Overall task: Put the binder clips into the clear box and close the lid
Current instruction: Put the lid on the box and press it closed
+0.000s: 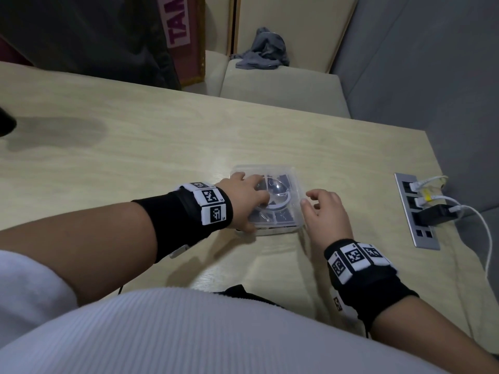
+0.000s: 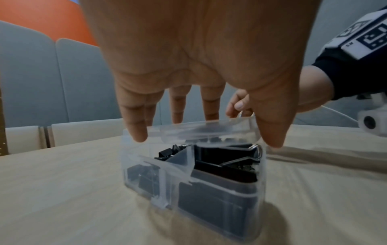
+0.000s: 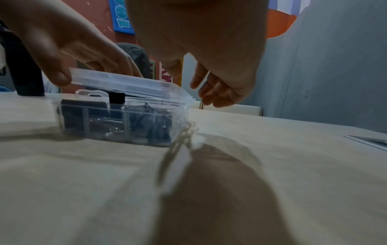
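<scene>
The clear box (image 1: 293,211) sits on the wooden table just in front of me, divided into compartments that hold several black binder clips (image 2: 226,165). Its lid (image 3: 130,84) lies tilted over the box, low at the hinge side and still raised at the other edge. One black clip (image 3: 117,97) stands up under the raised edge. My left hand (image 1: 251,193) rests on top of the lid with straight, spread fingers (image 2: 136,131), the thumb at the lid's edge. My right hand (image 1: 310,201) hovers beside the box's right side, fingers loosely bent and holding nothing.
A metal socket panel (image 1: 417,211) with plugged chargers and white cables is set into the table at the right. A grey cloth (image 1: 263,49) lies on the bench beyond the table. A dark object (image 1: 6,122) pokes in at the left edge.
</scene>
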Tool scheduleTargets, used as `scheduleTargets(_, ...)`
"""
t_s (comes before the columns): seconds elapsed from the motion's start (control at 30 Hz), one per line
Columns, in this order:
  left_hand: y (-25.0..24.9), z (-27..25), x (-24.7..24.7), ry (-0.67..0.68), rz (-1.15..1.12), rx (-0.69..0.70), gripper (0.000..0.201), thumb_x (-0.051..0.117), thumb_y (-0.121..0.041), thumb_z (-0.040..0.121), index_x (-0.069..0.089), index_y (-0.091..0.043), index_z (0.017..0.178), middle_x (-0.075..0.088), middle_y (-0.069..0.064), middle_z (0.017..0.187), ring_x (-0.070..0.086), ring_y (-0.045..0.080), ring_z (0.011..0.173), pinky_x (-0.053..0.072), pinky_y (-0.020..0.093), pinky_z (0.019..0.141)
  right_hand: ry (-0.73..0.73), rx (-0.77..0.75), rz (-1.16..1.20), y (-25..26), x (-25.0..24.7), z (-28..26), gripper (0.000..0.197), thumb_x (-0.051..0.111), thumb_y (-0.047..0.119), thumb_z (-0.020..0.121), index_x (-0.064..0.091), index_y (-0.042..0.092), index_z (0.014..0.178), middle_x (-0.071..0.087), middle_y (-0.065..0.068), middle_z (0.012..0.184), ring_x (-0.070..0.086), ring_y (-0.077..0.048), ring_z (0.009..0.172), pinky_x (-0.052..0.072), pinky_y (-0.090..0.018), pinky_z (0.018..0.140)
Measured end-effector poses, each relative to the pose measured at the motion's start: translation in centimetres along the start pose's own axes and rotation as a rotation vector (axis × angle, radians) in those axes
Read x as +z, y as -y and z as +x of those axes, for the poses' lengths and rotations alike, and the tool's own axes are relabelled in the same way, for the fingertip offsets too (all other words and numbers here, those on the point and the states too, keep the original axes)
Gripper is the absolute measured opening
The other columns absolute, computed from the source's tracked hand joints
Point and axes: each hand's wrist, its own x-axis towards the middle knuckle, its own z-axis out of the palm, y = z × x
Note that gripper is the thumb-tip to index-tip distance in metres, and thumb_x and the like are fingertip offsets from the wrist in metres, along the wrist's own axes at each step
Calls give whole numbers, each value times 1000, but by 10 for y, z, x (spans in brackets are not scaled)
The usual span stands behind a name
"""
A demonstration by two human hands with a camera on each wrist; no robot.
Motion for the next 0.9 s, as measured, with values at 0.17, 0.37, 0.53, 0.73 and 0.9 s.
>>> scheduleTargets(0.17,-2,-1,3,-21,45,16,70,64,-72,69,45,-42,129,34,-1,145,37,36,126,49,44,89,61,52,-42,12,3,6,37,54,29,91,54,18,126,50,-4,128,59,-21,102,46,-34,93)
scheduleTargets(0.37,5,-1,-1,-57,-114,-65,54,54,-64,84,47,-39,131,26,1,154,30,33,137,45,50,100,104,86,-70,14,3,10,37,53,25,93,51,19,129,44,-6,133,61,-23,93,46,-33,88)
scheduleTargets(0.53,25,1,-4,-218,-366,-340,53,62,-38,87,45,-27,136,36,8,145,45,29,126,48,41,92,121,106,-91,14,5,9,36,50,22,96,49,16,132,44,-9,135,60,-23,94,42,-31,87)
scheduleTargets(0.73,32,4,-10,-126,-441,-374,53,67,-38,84,51,-17,130,66,4,112,61,25,104,44,29,74,133,118,-91,17,3,9,36,45,20,97,49,14,132,44,-10,135,56,-26,110,41,-32,96)
scheduleTargets(0.9,26,2,-14,-81,-418,-351,44,74,-35,79,58,-19,116,60,-1,95,57,21,90,43,29,69,85,132,-37,16,5,11,30,47,20,94,53,12,123,53,-9,125,55,-24,106,41,-32,90)
